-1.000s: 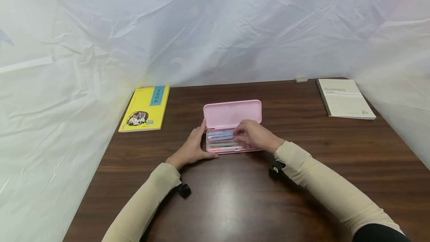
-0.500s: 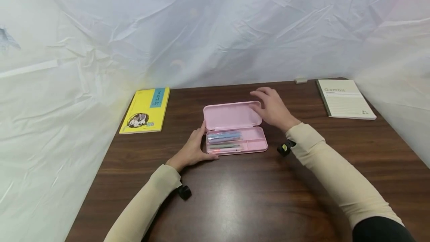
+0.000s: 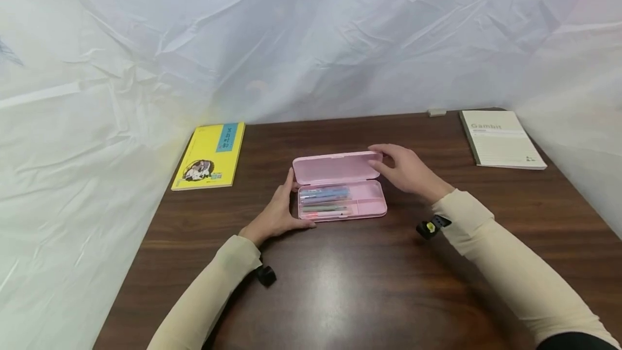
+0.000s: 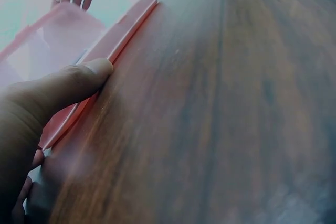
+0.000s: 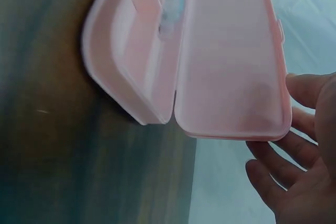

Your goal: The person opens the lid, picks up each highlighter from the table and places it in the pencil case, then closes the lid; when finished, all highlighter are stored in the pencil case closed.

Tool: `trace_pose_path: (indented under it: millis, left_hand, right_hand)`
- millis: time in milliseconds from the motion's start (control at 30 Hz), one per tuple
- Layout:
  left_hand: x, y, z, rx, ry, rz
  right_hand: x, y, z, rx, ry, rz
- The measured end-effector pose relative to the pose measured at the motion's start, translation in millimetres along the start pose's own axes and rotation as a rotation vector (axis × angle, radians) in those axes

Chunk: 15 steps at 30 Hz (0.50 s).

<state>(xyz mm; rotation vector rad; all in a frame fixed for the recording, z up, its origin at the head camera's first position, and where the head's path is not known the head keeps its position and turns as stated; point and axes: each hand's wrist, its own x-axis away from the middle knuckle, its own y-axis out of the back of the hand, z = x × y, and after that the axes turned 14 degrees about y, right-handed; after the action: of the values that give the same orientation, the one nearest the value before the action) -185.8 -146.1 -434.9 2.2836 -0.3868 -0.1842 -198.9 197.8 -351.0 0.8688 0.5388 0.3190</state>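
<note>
A pink pencil case (image 3: pixel 371 208) lies unfolded on the table, its lid (image 3: pixel 335 167) raised and leaning at the back. Several pens (image 3: pixel 324 195) fill its left part, some in a clear sleeve; the right compartments show bare pink plastic. My left hand (image 3: pixel 276 212) grips the case's left end, thumb along the front edge and fingers round the back corner. At the lid's right corner, my right hand (image 3: pixel 408 169) holds the rim. In the right wrist view the thumb (image 5: pixel 307 88) touches the lid's edge while the other fingers lie behind it.
On the left of the dark wooden table (image 3: pixel 330 280) lies a yellow book (image 3: pixel 209 156). A pale notebook (image 3: pixel 502 139) sits at the far right, with a small whitish block (image 3: pixel 437 113) at the back edge. A white sheet (image 3: pixel 311 42) hangs behind.
My right hand has left the pens, gone up and right to the lid, and taken its right corner. The lid now tilts more upright. My left hand has stayed at the case.
</note>
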Motion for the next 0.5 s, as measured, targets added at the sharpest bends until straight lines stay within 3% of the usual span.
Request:
trace_pose_path:
  millis: [167,333,500]
  left_hand:
    - [4.1,5.1,-3.6,0.024,0.020,0.023]
    - [8.1,7.8,-8.8,0.083,-0.008,0.032]
    - [8.2,5.6,-12.0,-0.024,0.062,0.048]
  right_hand:
    - [29.6,-4,3,-0.065,0.041,-0.035]
    - [56.1,-16,1,-0.080,0.039,0.006]
    - [69.8,-26,-4,-0.032,0.033,0.071]
